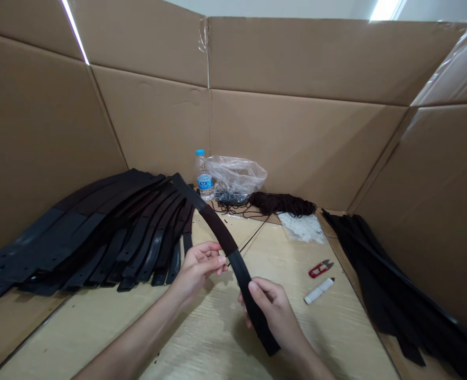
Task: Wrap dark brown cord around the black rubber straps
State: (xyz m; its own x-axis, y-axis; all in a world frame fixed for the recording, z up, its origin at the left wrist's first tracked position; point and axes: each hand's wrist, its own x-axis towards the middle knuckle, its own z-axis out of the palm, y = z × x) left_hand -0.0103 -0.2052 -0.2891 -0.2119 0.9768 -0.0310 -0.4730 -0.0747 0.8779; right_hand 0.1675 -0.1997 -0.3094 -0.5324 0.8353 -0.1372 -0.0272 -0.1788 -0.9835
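Note:
My right hand point(271, 306) is closed around the lower part of a curved black strap point(239, 266), held at a slant above the table. A dark brown band point(220, 229) covers the strap's middle. Beside the band's lower end, my left hand point(204, 264) is closed in a pinch on a thin dark cord point(253, 236). The cord passes by the strap and runs back to a tangled dark hank of cord point(283, 204). Part of it is hidden behind the strap and my fingers.
Many similar banded straps point(118, 227) lie piled at left; plain black strips point(376, 279) lie at right. Red thread snips point(320, 268) and a white marker-like tube point(319, 291) are nearby. Behind stand a water bottle point(205, 179), plastic bags point(237, 174) and cardboard walls point(297, 142).

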